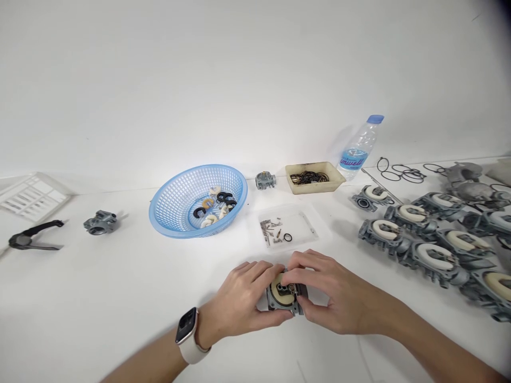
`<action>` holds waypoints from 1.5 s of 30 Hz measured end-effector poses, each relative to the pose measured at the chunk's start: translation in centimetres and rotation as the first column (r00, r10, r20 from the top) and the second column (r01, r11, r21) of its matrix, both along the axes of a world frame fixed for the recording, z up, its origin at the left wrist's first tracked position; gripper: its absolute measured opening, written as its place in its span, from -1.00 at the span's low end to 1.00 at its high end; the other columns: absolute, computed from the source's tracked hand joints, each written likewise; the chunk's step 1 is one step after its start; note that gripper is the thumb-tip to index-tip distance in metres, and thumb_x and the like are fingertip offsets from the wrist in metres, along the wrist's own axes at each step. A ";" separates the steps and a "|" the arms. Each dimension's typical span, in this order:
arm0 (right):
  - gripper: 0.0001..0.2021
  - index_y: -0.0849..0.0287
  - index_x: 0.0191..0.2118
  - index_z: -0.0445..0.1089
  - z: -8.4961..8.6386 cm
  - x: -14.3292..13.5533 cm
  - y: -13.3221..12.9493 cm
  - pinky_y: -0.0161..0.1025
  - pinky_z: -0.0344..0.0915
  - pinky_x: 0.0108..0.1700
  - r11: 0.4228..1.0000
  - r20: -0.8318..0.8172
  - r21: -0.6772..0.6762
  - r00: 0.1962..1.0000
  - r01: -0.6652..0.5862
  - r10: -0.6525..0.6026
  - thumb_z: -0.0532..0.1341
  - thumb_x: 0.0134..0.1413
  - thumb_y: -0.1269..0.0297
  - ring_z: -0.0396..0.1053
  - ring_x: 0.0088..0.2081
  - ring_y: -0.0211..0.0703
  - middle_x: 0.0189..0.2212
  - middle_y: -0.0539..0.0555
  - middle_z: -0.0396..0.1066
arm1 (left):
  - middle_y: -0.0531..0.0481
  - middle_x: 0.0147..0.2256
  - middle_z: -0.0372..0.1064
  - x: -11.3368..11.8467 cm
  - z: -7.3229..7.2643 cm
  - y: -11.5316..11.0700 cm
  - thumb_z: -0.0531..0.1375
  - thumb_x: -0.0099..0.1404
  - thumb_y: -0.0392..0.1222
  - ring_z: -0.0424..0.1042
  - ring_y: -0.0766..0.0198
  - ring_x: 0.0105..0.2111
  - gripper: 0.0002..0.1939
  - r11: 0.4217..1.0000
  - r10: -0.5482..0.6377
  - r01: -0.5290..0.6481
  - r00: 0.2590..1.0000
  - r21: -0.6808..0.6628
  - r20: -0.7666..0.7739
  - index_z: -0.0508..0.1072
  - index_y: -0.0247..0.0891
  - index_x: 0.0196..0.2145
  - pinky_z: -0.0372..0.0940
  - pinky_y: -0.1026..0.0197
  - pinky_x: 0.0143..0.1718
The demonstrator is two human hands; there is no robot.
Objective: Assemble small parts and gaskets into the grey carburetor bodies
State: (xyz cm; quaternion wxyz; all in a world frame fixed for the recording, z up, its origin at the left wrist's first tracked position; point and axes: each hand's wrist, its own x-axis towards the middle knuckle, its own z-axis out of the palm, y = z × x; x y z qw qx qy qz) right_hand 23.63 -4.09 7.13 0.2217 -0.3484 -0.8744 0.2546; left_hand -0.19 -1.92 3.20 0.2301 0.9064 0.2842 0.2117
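Note:
A grey metal carburetor (274,305) lies on the white table between my hands, its open float side up. Inside it sits a cream C-shaped float (278,293). My left hand (243,298) grips the carburetor from the left, thumb along the near edge and fingers over the far edge. My right hand (335,292) pinches at the right side of the carburetor, close to the float's hinge; any small part between those fingertips is hidden. Just beyond lies a shallow clear tray (293,250) with small metal pins, a brass piece and a black O-ring (288,237).
A blue basket (163,215) holds cream, black and yellow floats. Behind stand a lone carburetor (265,181), a cream tray (315,187) of black rings and a water bottle (359,149). Several carburetors (435,258) crowd the right. Another carburetor (99,222) and a black-handled tool (35,236) lie left.

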 end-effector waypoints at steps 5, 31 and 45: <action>-0.66 0.09 -0.06 0.41 0.0 0.0 0.0 -0.17 0.31 -0.13 1.000 0.005 -0.012 1.000 -0.009 0.009 0.18 0.04 0.55 0.33 -0.24 -0.17 -0.23 0.03 0.37 | -0.13 -0.02 0.48 0.0 0.0 -0.1 0.27 0.34 0.14 0.51 0.02 -0.09 -0.40 1.000 0.000 0.000 1.000 -0.001 -0.001 0.26 -0.19 0.19 0.41 -0.03 -0.05; -0.60 0.05 -0.02 0.40 0.0 0.1 0.0 -0.14 0.32 -0.11 0.997 0.011 -0.057 0.999 0.042 -0.042 0.17 0.06 0.58 0.34 -0.19 -0.13 -0.19 0.03 0.37 | -0.11 -0.03 0.48 -0.1 0.1 -0.1 0.28 0.34 0.14 0.50 0.03 -0.11 -0.44 1.000 -0.003 0.003 1.000 0.002 -0.007 0.29 -0.19 0.15 0.40 -0.02 -0.07; -0.60 0.06 -0.04 0.40 0.0 0.1 0.1 -0.16 0.30 -0.12 0.999 -0.004 -0.037 1.000 0.014 -0.015 0.18 0.02 0.58 0.33 -0.22 -0.16 -0.21 0.01 0.38 | -0.11 0.00 0.47 -0.1 0.1 0.0 0.29 0.33 0.12 0.49 0.02 -0.09 -0.41 1.000 -0.004 0.003 1.000 -0.008 -0.002 0.26 -0.18 0.18 0.38 -0.03 -0.05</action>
